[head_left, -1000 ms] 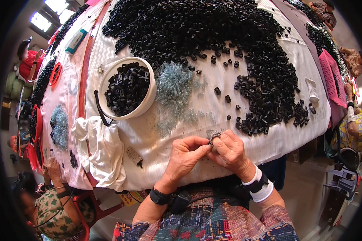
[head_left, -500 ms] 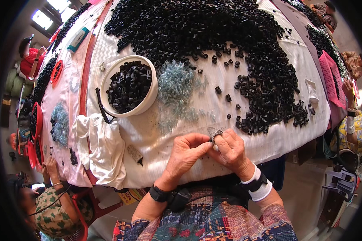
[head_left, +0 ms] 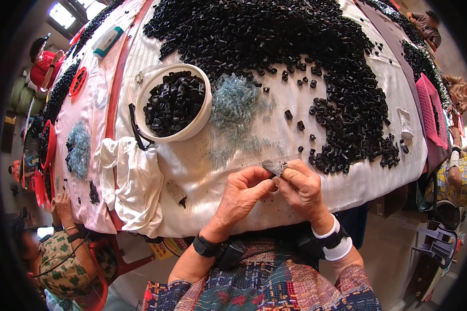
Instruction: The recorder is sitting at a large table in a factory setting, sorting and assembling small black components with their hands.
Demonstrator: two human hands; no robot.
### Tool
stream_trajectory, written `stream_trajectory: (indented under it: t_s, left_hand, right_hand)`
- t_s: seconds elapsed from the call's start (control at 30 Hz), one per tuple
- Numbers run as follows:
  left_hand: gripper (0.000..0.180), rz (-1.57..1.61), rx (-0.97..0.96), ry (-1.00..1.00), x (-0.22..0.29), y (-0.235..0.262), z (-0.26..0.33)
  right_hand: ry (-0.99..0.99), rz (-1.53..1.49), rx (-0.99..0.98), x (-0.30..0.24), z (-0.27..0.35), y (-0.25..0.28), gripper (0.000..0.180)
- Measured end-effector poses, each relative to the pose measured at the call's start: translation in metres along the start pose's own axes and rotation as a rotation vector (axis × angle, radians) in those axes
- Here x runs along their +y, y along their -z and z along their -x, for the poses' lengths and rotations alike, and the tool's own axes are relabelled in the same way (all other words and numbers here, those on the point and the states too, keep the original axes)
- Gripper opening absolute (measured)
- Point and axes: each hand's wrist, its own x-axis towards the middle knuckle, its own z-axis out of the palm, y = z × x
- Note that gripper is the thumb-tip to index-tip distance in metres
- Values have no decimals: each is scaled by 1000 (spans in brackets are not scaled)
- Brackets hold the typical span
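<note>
**Small dark part stays pinched between both hands at the near edge of the desk**

Little has changed over the last second. The left hand [head_left: 241,194] and the right hand [head_left: 302,187] remain pressed together just above the near edge of the desk [head_left: 202,166], and the small dark part [head_left: 273,167] is still held between their fingertips. The fingers of both hands are closed on it: the left thumb and forefinger meet it from the left, the right fingers wrap it from the right and behind. The only difference is a slight turn of the part, which now shows a greyish, flat face towards the camera where before it looked like a small ring. That suggests the work is still on this same piece, with no new one picked up and none put down.

The surroundings have not moved. The white bowl [head_left: 192,127] of black pieces stands to the far left of the hands, with the pale blue pile [head_left: 233,103] just to its right. The large heap of black pieces [head_left: 296,46] covers the far and right part of the desk. A crumpled white cloth [head_left: 135,181] lies to the near left. Another person's hand [head_left: 62,205] rests at the desk's left edge.
</note>
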Motion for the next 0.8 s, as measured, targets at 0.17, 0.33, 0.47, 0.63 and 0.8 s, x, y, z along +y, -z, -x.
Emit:
stream_trajectory:
  t_s: [0.17, 0.33, 0.47, 0.63, 0.8]
  left_hand:
    - [16, -35, 3, -27, -1, -1, 0]
    - [20, 47, 27, 2, -1, -1, 0]
    - [21, 25, 30, -29, -3, 0, -1]
    - [22, -2, 59, 3, -2, 1, 0]
    - [21, 85, 86, 51, 6, 1, 1]
  right_hand:
    - [-282, -213, -8, 0, 2, 2, 22]
    - [-406, -393, 64, -1, 4, -1, 19]
    - [-340, -285, 76, 2, 7, -2, 21]
    - [-263, -194, 99, 4, 9, -5, 25]
    - [-352, -280, 136, 0, 9, -6, 36]
